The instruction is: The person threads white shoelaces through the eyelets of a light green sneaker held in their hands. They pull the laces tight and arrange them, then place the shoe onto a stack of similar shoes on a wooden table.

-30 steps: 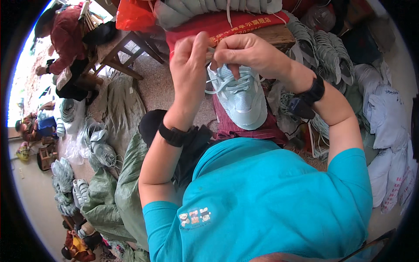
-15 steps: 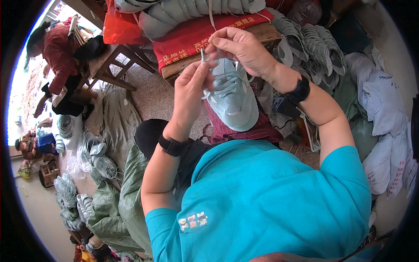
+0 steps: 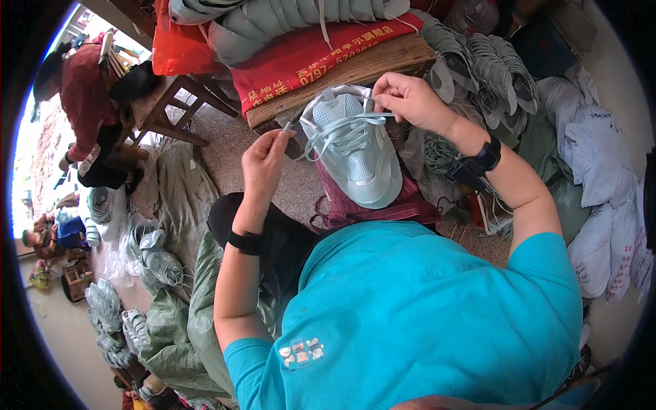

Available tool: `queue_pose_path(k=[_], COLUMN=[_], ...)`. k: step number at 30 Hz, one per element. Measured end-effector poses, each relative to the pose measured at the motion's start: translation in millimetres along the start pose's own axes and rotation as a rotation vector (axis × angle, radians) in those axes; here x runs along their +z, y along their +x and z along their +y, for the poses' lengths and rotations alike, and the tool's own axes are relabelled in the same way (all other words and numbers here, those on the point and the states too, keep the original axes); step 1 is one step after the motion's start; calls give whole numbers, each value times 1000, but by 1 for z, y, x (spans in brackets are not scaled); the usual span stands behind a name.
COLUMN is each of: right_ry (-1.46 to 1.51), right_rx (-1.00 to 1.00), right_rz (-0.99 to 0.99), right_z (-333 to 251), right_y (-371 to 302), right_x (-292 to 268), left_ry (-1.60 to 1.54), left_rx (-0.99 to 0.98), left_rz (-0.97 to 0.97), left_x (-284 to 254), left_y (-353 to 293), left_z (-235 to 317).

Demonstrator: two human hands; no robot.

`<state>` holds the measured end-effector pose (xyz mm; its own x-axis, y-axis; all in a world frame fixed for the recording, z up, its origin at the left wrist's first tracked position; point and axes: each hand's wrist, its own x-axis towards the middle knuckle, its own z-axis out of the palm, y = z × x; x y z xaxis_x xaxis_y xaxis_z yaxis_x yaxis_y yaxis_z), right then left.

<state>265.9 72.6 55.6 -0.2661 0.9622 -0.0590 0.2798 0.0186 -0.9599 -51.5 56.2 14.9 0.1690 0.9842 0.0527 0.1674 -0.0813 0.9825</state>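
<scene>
A pale blue-green shoe upper rests over my lap with its toe toward me. Its light blue shoelace crosses the tongue through several eyelets. To the left of the shoe, my left hand pinches one lace end by its tip. My right hand, beside the shoe's opening on the right, has thumb and fingers closed on the other end, pulled out sideways. Under the shoe lies a maroon striped cloth.
Ahead stands a wooden bench with a red printed cloth and stacked grey uppers. More uppers and white sacks line the right. Green sacks lie at left, where another person sits near a stool.
My hands were close together above the shoe's opening. Now they are apart on either side of it, lower down, each with a lace end, and the tongue is in plain view.
</scene>
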Motion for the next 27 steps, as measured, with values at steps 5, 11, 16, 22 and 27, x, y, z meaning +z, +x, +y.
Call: queue_pose_path(k=[5,11,16,22,27], right_ry=[-360,-352,-370,-119,226], right_rx=[-74,-33,-117,-92,60], right_rz=[49,103,192,185,66], right_z=[1,2,1,11,-1], right_y=[-7,0,-1,-2,-9], right_x=[4,5,6,9,12], left_ry=[-130,76,232,98,-242], left_rx=[-112,-47,25,-17,-382], left_rz=[-109,-33,-1,-65,-111], left_x=[17,20,22,27,27], left_y=[-1,0,0,1,7], left_z=[6,-7,-2,-5,23])
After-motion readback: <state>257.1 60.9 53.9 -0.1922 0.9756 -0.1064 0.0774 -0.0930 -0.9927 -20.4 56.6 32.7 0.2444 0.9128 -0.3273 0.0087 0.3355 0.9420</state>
